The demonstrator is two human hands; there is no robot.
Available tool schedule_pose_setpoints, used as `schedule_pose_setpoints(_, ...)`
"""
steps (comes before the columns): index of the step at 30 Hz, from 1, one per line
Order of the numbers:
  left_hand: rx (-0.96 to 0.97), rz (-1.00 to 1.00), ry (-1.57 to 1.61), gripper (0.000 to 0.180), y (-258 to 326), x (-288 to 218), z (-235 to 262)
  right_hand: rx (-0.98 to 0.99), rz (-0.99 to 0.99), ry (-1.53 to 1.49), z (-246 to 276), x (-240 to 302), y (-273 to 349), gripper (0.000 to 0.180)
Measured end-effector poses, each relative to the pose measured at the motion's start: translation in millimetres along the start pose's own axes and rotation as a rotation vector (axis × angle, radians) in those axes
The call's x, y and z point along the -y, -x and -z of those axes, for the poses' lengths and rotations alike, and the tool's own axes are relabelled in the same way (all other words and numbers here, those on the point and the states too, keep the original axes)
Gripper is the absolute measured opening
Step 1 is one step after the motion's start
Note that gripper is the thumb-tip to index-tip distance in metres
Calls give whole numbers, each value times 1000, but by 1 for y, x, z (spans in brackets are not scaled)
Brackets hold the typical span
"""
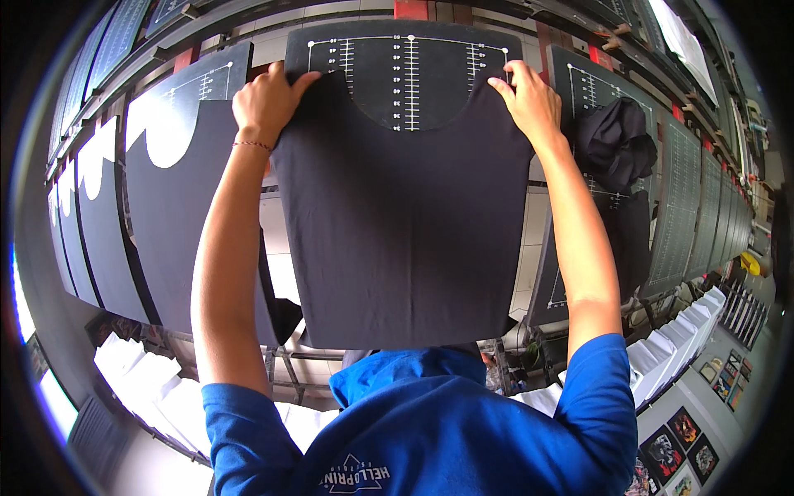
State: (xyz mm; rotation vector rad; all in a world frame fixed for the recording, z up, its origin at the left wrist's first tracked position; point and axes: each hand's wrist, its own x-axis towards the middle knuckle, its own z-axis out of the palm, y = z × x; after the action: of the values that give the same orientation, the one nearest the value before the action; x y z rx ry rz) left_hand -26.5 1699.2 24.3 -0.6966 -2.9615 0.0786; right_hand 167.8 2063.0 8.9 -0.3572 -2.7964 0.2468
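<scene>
Left hand (266,101) pinching the upper left shoulder of a black shirt panel (403,231), fingers curled over the cloth edge, thumb underneath. Thin red string around the left wrist. Right hand (529,101) gripping the upper right shoulder of the same panel, fingertips pressed on top of the cloth. Both arms stretched forward and up from blue short sleeves.

Black shirt panel spread flat over a dark board (405,74), covering most of it; curved neckline open at the top, with the board's white ruler lines and centre scale visible inside the scoop. Lower hem hanging straight, just past the near end of the board. Cloth smooth, no visible folds in the middle.

Left neighbour board (178,207) already covered with a black panel, white scalloped shape showing at its top. More boards of the same sort in a row farther left, each with dark cloth and a white patch near the top. Right neighbour board (608,165) carrying a crumpled black garment (616,136), bunched near its upper part, not spread. Further bare boards with white grid lines curving away to the right.

White folded cloth stacks (678,339) below right, near the boards' lower ends; more white stacks at lower left. Printed picture cards (674,450) lying at lower right, details too small to tell.
</scene>
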Motion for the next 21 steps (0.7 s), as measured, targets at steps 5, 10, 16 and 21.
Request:
schedule_pose_setpoints(5,-300,-22,262,35,74,49,10,-242,-27,-93,40,6,49,44)
schedule_pose_setpoints(10,81,356,1347,50,238,44,-46,99,296,-379,62,96,152,48)
schedule_pose_setpoints(16,618,918,1830,71,337,47,-53,283,492,-53,27,121,113,69)
schedule_pose_setpoints(21,574,803,2110,78,376,38,-68,408,628,-336,51,210,214,71)
